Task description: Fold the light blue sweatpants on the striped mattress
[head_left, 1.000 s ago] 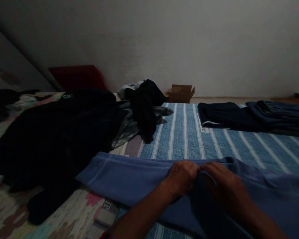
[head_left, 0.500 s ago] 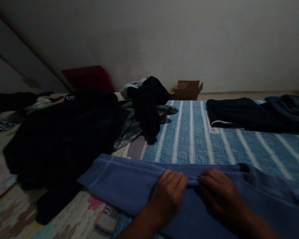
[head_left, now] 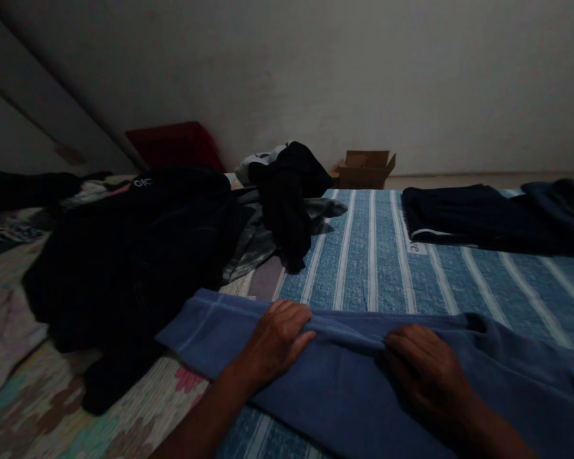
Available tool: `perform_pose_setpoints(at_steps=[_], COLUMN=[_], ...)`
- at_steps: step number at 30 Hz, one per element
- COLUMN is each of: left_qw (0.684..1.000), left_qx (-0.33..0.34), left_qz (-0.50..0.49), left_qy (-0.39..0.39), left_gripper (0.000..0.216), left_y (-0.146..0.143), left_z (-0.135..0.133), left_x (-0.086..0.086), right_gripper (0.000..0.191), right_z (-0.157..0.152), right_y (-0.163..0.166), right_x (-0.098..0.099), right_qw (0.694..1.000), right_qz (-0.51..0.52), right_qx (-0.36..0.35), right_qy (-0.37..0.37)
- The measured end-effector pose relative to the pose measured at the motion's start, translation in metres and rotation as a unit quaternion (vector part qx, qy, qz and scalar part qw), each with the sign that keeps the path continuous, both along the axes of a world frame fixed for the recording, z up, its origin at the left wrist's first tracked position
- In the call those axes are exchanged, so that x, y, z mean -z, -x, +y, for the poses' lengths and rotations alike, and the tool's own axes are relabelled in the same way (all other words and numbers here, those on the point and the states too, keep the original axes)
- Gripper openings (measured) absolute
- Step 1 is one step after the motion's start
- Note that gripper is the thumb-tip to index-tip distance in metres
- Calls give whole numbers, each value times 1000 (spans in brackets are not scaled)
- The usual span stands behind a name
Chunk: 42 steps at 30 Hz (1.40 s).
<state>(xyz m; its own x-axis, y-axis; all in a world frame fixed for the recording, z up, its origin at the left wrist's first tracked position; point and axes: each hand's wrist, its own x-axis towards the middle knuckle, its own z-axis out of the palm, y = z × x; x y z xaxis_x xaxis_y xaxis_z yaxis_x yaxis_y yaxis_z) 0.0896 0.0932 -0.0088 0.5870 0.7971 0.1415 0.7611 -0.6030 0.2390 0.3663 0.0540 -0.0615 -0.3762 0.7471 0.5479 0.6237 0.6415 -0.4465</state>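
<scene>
My left hand (head_left: pixel 277 341) lies on the long blue garment (head_left: pixel 339 389), its fingers bent over the cloth near the far edge and the thumb held a little away from them, so the grip is loose, with a narrow gap. My right hand (head_left: pixel 428 373) is closed at the fingertips, pinching a raised fold of the same garment; the fold runs between my two hands. The garment lies lengthwise in front of me, its seamed end on my left just beside a heap of dark clothing (head_left: pixel 138 255), its other end passing out of view on my right. Most of it rests on a blue striped sheet (head_left: pixel 358 255), and the seamed end reaches over a floral cover (head_left: pixel 138 408).

Beyond that end, a black garment (head_left: pixel 287 197) lies over a grey patterned cloth (head_left: pixel 251 245), next to the heap. Well apart, on the far right of the striped sheet, sit folded dark clothes (head_left: pixel 469 217). An open cardboard box (head_left: pixel 363 177) stands past the sheet's far edge, near the wall (head_left: pixel 316 76), and a red object (head_left: pixel 175 143), too dim to identify, is behind the heap.
</scene>
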Motion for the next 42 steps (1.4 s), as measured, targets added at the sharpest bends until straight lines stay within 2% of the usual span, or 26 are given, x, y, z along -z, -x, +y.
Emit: perform_pose_setpoints(at_steps=[8, 18, 33, 37, 42], left_qw=[1000, 999, 998, 999, 1000], left_qx=[16, 28, 37, 39, 27], left_qz=[-20, -13, -25, -23, -1], left_qy=[-6, -15, -37, -21, 2], left_gripper=[22, 10, 19, 12, 12], left_y=[8, 8, 10, 12, 14], left_z=[-3, -2, -4, -6, -10], left_x=[3, 3, 5, 3, 7], right_gripper=[10, 9, 9, 10, 11], right_z=[1, 2, 4, 3, 2], right_y=[-3, -5, -6, -7, -10], right_x=[5, 7, 5, 5, 15], right_qw=[1000, 1000, 1000, 1000, 1000], right_qz=[16, 20, 13, 14, 17], right_qx=[-2, 6, 0, 4, 0], right_qy=[18, 16, 2, 2, 16])
